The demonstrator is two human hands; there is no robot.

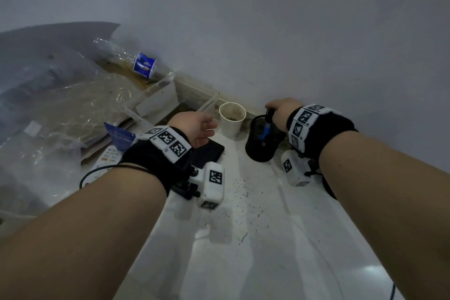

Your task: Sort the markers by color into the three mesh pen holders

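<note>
One black mesh pen holder (259, 151) stands on the white table near the wall, right of centre. A blue marker (267, 126) sticks into it, its dark top pinched by my right hand (280, 112) above the holder's rim. My left hand (194, 126) hovers to the left of the holder, palm turned inward, fingers apart and holding nothing. Both wrists wear black bands with white coded tags. No other holder or marker shows in the head view.
A white paper cup (231, 120) stands between my hands by the wall. A flat black device (209, 151) lies under my left hand. Clear plastic bags (60, 109), a plastic bottle (143, 66) and papers crowd the left. The white table (255, 238) has dark specks.
</note>
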